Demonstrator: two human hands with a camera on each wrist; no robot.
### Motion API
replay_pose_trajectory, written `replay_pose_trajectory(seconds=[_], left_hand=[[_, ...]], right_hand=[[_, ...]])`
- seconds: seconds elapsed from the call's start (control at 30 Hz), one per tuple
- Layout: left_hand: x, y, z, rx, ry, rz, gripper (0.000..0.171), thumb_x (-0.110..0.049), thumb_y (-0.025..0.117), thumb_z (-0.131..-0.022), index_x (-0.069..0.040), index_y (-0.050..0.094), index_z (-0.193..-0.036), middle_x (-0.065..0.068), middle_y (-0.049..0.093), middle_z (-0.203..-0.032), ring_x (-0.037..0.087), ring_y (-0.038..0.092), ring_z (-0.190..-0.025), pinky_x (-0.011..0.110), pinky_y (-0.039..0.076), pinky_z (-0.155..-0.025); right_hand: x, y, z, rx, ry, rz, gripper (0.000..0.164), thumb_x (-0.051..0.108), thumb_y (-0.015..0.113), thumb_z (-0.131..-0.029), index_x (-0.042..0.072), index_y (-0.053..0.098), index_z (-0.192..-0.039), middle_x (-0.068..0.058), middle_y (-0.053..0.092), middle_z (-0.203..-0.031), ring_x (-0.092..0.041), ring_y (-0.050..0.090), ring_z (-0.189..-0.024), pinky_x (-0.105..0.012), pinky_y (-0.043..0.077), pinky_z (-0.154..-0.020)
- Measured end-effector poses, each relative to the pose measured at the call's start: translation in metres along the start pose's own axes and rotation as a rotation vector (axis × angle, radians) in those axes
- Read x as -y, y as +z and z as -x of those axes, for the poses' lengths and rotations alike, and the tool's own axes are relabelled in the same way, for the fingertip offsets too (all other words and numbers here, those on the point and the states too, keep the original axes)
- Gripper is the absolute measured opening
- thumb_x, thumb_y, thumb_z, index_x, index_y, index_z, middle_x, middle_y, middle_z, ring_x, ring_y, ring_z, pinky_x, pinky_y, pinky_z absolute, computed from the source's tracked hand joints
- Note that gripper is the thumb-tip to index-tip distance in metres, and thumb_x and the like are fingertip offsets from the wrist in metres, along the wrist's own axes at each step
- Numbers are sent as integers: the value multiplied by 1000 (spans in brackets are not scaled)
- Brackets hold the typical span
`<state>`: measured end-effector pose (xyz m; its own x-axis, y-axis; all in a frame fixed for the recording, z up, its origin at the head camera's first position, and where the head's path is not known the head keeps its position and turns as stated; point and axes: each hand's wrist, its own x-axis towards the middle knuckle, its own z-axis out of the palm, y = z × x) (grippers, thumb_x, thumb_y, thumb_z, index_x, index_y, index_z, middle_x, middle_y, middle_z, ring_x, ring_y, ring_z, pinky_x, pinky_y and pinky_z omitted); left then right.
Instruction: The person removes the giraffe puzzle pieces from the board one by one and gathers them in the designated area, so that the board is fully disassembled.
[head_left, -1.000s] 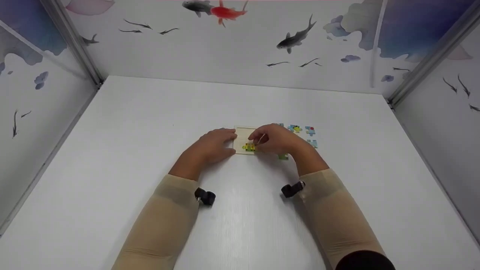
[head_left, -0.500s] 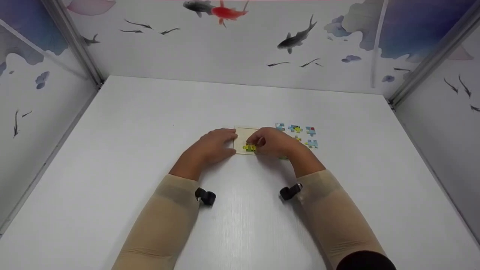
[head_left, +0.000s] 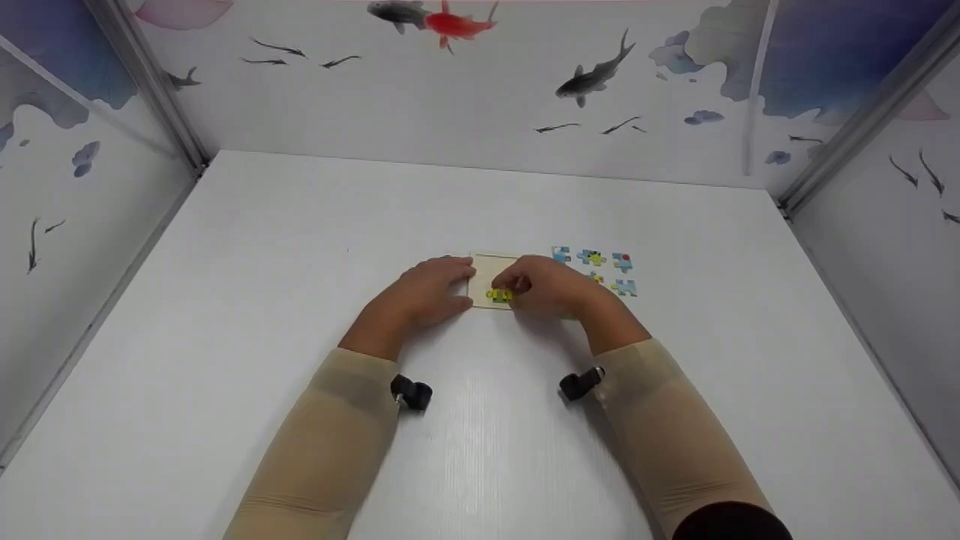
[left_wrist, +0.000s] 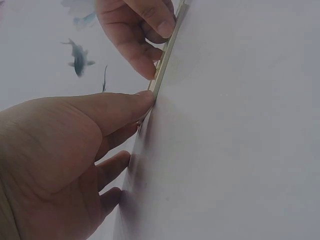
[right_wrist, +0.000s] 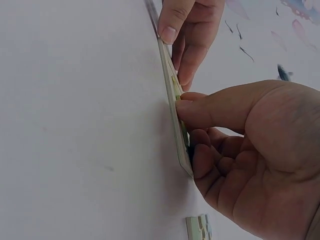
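A pale wooden puzzle tray (head_left: 484, 271) lies flat on the white table. A yellow-green jigsaw piece (head_left: 497, 295) sits in its near left part, close to the right fingertips. My left hand (head_left: 430, 291) rests at the tray's left end, its extended thumb (left_wrist: 142, 98) and index finger touching the edge near the two corners. Over the tray, my right hand (head_left: 546, 286) has its fingers curled down, pinching a puzzle piece low at the tray surface, beside the yellow-green one. In the right wrist view, the thumb (right_wrist: 192, 112) and bent fingers hide most of this piece.
Right of the tray lie several loose jigsaw pieces, among them a blue one with a red spot (head_left: 622, 260) and a blue-yellow one (head_left: 593, 258). Another piece (right_wrist: 199, 227) shows low in the right wrist view. Printed panels (head_left: 465, 105) stand around the table.
My right hand has lowered slightly onto the tray and turned a little, uncovering loose pieces behind it. My left hand stays at the tray's left end.
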<state>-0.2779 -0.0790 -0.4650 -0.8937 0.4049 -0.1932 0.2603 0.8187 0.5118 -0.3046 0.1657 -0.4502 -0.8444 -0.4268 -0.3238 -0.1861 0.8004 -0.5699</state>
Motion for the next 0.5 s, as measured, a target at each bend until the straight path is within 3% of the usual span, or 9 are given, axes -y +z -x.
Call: replay_pose_trajectory(seconds=[0.5], left_hand=[[-1, 0, 1, 2, -3, 5, 61, -35, 62, -107, -21, 46, -164, -6, 35, -176, 24, 24, -168, 48, 21, -137]], right_hand=[[4, 0, 2, 11, 23, -6, 47, -2, 63, -98, 27, 75, -133, 1, 68, -135, -24, 61, -125, -49, 51, -117]])
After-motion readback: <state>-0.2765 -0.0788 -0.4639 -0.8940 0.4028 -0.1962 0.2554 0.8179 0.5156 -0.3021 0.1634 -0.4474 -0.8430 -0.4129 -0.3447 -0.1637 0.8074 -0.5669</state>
